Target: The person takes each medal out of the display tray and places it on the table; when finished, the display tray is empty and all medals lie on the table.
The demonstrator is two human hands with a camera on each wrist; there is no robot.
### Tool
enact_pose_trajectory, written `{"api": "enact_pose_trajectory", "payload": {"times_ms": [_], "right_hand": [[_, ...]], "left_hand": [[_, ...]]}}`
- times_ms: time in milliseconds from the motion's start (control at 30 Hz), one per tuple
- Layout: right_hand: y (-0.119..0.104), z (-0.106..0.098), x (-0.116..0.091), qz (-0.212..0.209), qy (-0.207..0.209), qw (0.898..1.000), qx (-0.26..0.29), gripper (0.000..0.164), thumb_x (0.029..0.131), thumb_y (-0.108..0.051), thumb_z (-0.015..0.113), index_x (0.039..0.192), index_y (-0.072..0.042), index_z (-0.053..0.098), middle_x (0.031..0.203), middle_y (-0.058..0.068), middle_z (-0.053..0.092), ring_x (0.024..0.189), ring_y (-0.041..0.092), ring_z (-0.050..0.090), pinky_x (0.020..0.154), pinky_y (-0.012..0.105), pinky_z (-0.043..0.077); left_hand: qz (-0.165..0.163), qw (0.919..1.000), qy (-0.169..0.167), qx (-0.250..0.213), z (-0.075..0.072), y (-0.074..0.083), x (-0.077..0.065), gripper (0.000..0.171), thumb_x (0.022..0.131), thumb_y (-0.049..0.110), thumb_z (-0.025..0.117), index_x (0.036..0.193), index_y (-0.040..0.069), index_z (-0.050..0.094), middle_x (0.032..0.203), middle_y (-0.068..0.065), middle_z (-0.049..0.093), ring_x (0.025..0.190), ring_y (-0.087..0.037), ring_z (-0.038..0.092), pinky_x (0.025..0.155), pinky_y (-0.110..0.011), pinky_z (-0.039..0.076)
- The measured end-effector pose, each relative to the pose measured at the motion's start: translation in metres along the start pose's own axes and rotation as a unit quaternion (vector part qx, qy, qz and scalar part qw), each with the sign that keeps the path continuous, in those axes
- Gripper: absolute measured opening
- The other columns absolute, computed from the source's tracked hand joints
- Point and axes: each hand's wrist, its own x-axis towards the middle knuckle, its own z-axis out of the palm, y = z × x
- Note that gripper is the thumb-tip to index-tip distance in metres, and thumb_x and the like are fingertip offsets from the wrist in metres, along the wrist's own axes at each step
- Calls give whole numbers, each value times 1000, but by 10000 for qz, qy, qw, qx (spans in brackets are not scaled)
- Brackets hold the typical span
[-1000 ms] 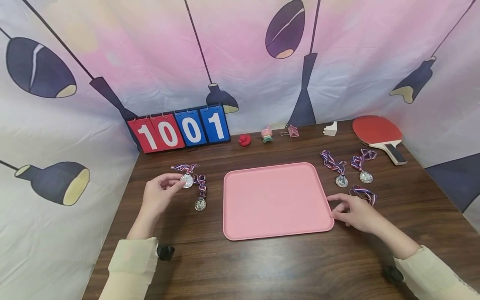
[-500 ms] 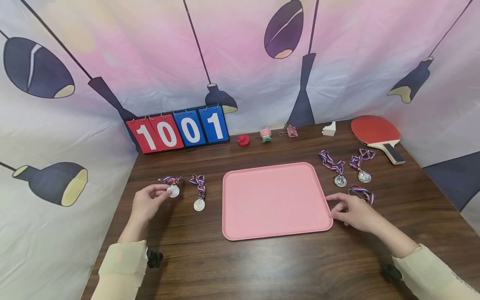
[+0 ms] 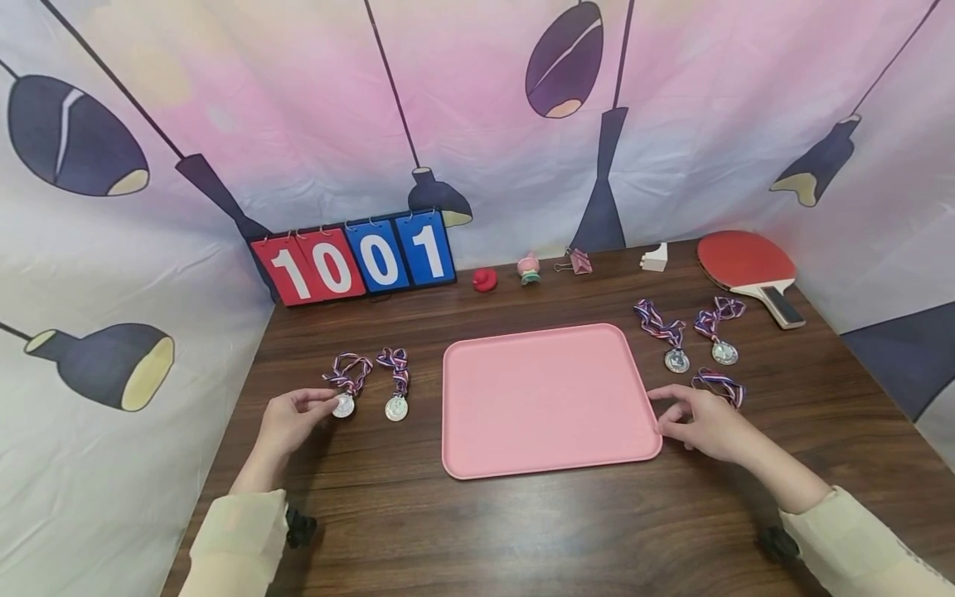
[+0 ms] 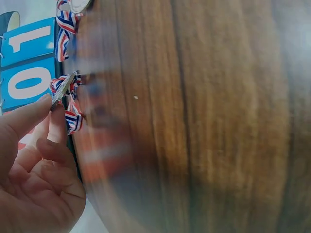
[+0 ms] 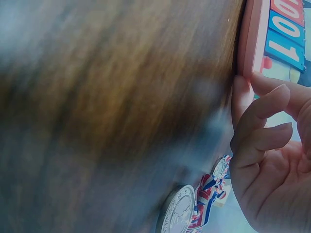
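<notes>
My left hand [image 3: 288, 421] pinches the rim of a silver medal [image 3: 343, 405] between thumb and fingertips. In the left wrist view, this medal [image 4: 63, 90] is tilted, and its red, white and blue ribbon [image 4: 74, 116] trails beyond it. Just right of it, a second medal [image 3: 397, 407] lies flat with its ribbon bunched above. At the pink tray [image 3: 552, 402], my right hand [image 3: 705, 421] touches the right edge with thumb and index fingertips set apart; its other fingers are bent. Under that hand's far side, a ribbon [image 3: 719, 386] shows, its medal hidden in the head view.
Two more medals [image 3: 676, 361] with ribbons lie right of the tray. Along the back stand a scoreboard [image 3: 354, 257], a red duck [image 3: 485, 279], a small figurine [image 3: 529, 269], a pink binder clip [image 3: 580, 262] and a white block [image 3: 654, 258]. A red table tennis paddle [image 3: 746, 257] lies back right.
My left hand has moved left and then toward me with the medal, which now sits level with the second one, its ribbon spread behind. My right hand stays at the tray's edge.
</notes>
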Motion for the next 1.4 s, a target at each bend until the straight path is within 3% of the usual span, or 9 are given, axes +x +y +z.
{"api": "enact_pose_trajectory", "payload": {"times_ms": [433, 767, 1133, 1400], "right_hand": [[3, 1, 0, 21, 7, 10000, 39, 45, 80, -15, 66, 122, -8, 50, 73, -3, 63, 53, 19, 51, 47, 29, 38], [2, 0, 1, 76, 14, 9999, 79, 45, 81, -15, 66, 122, -9, 50, 74, -2, 63, 53, 19, 51, 46, 28, 38], [0, 0, 0, 111, 8, 9999, 110, 45, 81, -15, 65, 123, -9, 50, 74, -1, 63, 53, 19, 51, 46, 28, 38], [-1, -2, 0, 7, 139, 9995, -268, 46, 82, -20, 65, 123, -11, 49, 73, -3, 62, 51, 16, 51, 46, 29, 39]], "left_hand": [[-310, 9993, -110, 194, 3, -7, -3, 34, 82, 30, 63, 101, 1, 66, 85, -11, 67, 78, -17, 54, 66, -30, 39], [34, 9967, -37, 815, 4, -5, -9, 34, 81, 29, 65, 100, 1, 65, 74, -6, 65, 62, -14, 50, 55, -30, 37], [-53, 9953, 202, 943, -9, -10, -14, 46, 79, 44, 63, 102, 4, 66, 82, -8, 66, 74, -19, 56, 59, -31, 39], [205, 9917, 558, 1143, -23, -6, -25, 49, 86, 46, 53, 109, 3, 62, 92, -19, 63, 82, -32, 58, 59, -37, 40]]}}
